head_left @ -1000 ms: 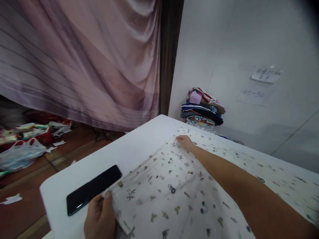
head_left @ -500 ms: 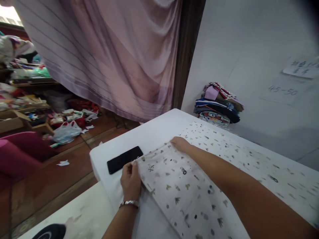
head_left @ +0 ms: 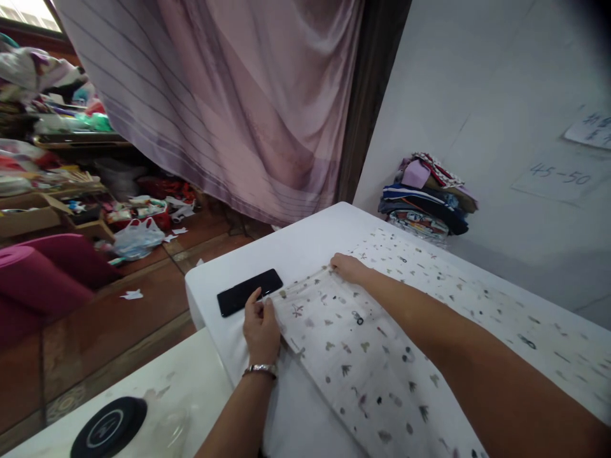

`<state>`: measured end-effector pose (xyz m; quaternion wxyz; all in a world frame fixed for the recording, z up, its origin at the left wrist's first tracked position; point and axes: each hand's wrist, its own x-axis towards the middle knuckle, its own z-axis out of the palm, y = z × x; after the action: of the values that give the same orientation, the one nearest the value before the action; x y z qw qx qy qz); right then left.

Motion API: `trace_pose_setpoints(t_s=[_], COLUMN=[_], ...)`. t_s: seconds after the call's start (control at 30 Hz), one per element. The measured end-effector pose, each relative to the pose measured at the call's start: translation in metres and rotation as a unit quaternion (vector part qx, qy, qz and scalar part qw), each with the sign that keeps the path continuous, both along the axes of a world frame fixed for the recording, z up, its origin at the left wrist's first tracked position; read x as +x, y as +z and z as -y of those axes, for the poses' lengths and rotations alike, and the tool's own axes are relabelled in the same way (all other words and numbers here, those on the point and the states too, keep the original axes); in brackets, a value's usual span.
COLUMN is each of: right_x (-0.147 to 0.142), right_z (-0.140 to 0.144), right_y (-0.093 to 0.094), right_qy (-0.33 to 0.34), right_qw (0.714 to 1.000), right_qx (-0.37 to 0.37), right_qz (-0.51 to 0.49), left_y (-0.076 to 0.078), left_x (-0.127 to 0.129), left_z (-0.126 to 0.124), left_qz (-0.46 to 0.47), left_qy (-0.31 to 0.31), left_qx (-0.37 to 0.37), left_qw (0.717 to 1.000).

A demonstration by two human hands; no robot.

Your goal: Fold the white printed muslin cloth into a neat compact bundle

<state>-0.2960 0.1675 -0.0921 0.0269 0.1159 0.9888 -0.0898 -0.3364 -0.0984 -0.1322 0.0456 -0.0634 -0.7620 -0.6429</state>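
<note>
Far left, on the red-brown tiled floor (head_left: 119,318): a magenta upholstered seat (head_left: 42,273), a clear plastic bag (head_left: 136,236) and mixed clutter on low shelves behind it. A black round disc with a white ring mark (head_left: 109,426) lies on a white marbled surface (head_left: 191,394) at the lower left edge.

A mauve striped curtain (head_left: 229,108) hangs behind the white-covered table (head_left: 296,245). A black rectangular phone (head_left: 249,291), screen up, lies on the table near its left end, just beside the cloth's corner.

The left hand (head_left: 261,327), with a silver metal bracelet (head_left: 261,368) at the wrist, rests at the near left corner of the white cotton cloth with small printed figures (head_left: 363,356). Its grip is narrow: thumb and fingers pinch the cloth's corner, with the fingertips close to the phone; whether they touch it cannot be told.

The printed cloth lies flat on the table, running from the left hand toward the right edge of the view. A folded layer sits on top at the left end.

The right hand (head_left: 348,267) reaches across the cloth to its far left corner, palm down, fingers closed on the cloth's edge. The forearm lies over the cloth.

Further right, a stack of folded coloured garments (head_left: 427,197) stands on the table against the pale grey wall (head_left: 477,95). Two paper notes (head_left: 556,175) are stuck on the wall, the lower one hand-marked "45-50".
</note>
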Motion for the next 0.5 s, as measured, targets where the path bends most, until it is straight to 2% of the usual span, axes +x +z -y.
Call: trace_pose_setpoints(t_s=[0.13,0.27,0.4,0.5], right_x=[-0.008,-0.014,-0.013,-0.011], right_z=[0.005,0.014,0.02,0.022], right_y=[0.005,0.002,-0.006,-0.01], right_qy=[-0.056,-0.086,-0.093,-0.071], right_qw=[0.998,0.996,0.995,0.997], right_qx=[0.015,0.009,0.003,-0.005], right_qz=[-0.036,-0.034,-0.033,-0.037], left_y=[0.003,0.001,-0.002,-0.001], left_x=[0.002,0.001,-0.001,-0.001], left_z=[0.0,-0.001,0.0,0.001], left_qz=[0.018,0.014,0.011,0.012], left_qy=[0.002,0.002,-0.013,-0.009], left_qx=[-0.004,0.006,0.004,-0.007], left_qw=[1.0,1.0,1.0,1.0])
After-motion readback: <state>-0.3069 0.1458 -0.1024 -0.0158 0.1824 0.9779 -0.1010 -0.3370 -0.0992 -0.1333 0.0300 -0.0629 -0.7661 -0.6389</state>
